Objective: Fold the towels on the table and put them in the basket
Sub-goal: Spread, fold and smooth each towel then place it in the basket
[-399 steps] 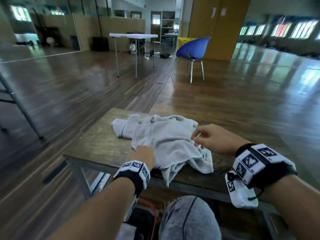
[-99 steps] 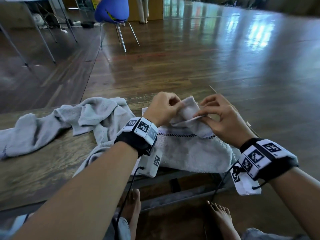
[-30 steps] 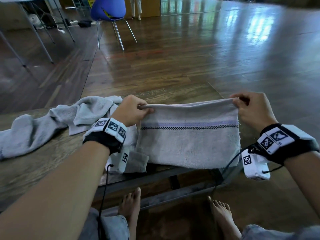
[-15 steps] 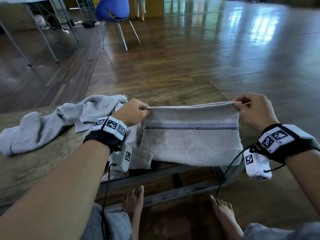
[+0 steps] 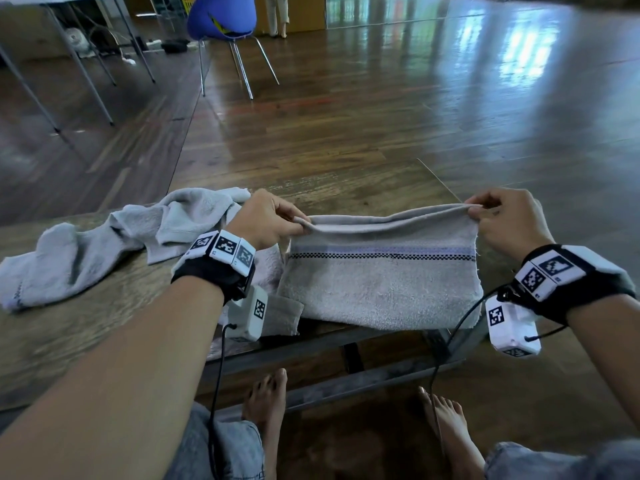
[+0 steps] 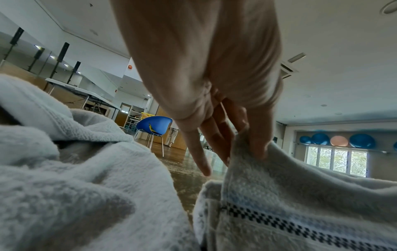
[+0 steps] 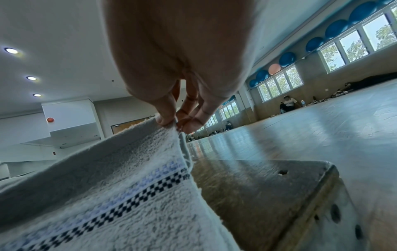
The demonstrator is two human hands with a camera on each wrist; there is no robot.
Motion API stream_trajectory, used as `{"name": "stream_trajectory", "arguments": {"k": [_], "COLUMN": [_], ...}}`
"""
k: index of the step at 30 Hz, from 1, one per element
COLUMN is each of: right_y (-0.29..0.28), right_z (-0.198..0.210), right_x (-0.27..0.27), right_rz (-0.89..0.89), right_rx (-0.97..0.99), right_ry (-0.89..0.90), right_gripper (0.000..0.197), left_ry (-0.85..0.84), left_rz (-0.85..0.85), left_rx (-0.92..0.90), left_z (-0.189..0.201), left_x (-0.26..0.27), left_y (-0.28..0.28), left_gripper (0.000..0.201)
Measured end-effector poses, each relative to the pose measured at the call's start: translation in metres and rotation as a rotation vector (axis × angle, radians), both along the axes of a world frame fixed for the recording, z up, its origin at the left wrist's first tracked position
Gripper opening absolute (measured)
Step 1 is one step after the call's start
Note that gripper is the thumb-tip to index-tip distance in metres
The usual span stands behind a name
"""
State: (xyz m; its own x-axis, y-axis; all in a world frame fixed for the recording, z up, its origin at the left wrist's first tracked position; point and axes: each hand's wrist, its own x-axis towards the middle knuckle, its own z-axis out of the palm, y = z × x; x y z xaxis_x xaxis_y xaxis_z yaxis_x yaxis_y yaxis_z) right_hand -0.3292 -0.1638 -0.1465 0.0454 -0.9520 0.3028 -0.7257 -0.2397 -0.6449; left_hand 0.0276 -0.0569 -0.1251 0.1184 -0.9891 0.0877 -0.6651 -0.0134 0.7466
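Note:
A grey towel [image 5: 381, 282] with a blue and black checked stripe hangs doubled between my hands over the front edge of the wooden table [image 5: 86, 327]. My left hand [image 5: 273, 220] pinches its upper left corners, thumb and fingers on the cloth [image 6: 253, 149]. My right hand [image 5: 498, 216] pinches the upper right corners [image 7: 169, 124]. A second, crumpled grey towel [image 5: 114, 244] lies on the table to the left, partly under my left wrist. No basket is in view.
The table's right end [image 7: 300, 195] is bare wood with a metal frame below. My bare feet [image 5: 266, 403] rest under the table. A blue chair [image 5: 225, 15] and folding table legs [image 5: 90, 74] stand far back on the wooden floor.
Over the last second the towel's top edge has come down slightly and sagged between my hands. Both pinches hold. Earlier still I drew this towel out of the heap and spread it.

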Motion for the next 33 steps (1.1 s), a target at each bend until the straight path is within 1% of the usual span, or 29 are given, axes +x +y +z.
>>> {"name": "stream_trajectory", "arguments": {"k": [1,2,4,6,9,11,14,20,26,29,31,33], "right_y": [0.0,0.0,-0.001,-0.002,-0.003,-0.002,-0.002,-0.002,-0.002,-0.003,-0.004,-0.004], "right_z": [-0.001,-0.001,-0.002,-0.003,-0.004,-0.004,-0.005,-0.007,-0.007,-0.006,-0.003,0.003], "right_x": [0.0,0.0,-0.001,-0.002,-0.002,-0.001,-0.001,-0.004,-0.006,-0.007,-0.007,-0.009], "right_rz": [-0.003,-0.006,-0.017,-0.025,-0.029,-0.03,-0.035,-0.044,-0.061,-0.066,-0.055,-0.035], "right_rx": [0.008,0.016,0.03,0.041,0.047,0.049,0.065,0.105,0.095,0.096,0.093,0.091], "right_ry": [0.0,0.0,0.001,0.001,0.009,0.016,0.015,0.001,-0.016,-0.035,-0.047,-0.057], "right_gripper": [0.012,0.012,0.012,0.011,0.011,0.011,0.01,0.012,0.012,0.011,0.01,0.01], "left_ry": [-0.018,-0.019,0.003,0.015,-0.003,-0.013,-0.005,-0.031,-0.03,-0.012,0.014,0.04], "left_rz": [-0.008,-0.006,0.01,0.016,0.004,0.005,0.003,-0.01,0.011,0.023,0.06,0.087], "left_rx": [0.026,0.048,0.083,0.104,0.047,-0.013,-0.051,0.01,0.064,0.03,-0.014,-0.048], "left_z": [0.0,0.0,0.0,0.0,-0.002,-0.003,-0.004,-0.003,0.003,0.001,0.001,0.004], "left_x": [0.0,0.0,0.002,0.003,-0.001,-0.003,-0.007,-0.011,-0.008,-0.006,-0.002,0.001], "left_y": [0.001,0.001,-0.001,-0.002,-0.002,-0.001,-0.002,-0.004,-0.007,-0.008,-0.01,-0.011], "left_gripper": [0.006,0.006,0.012,0.014,0.012,0.016,0.023,0.011,0.012,0.011,0.012,0.008]}}
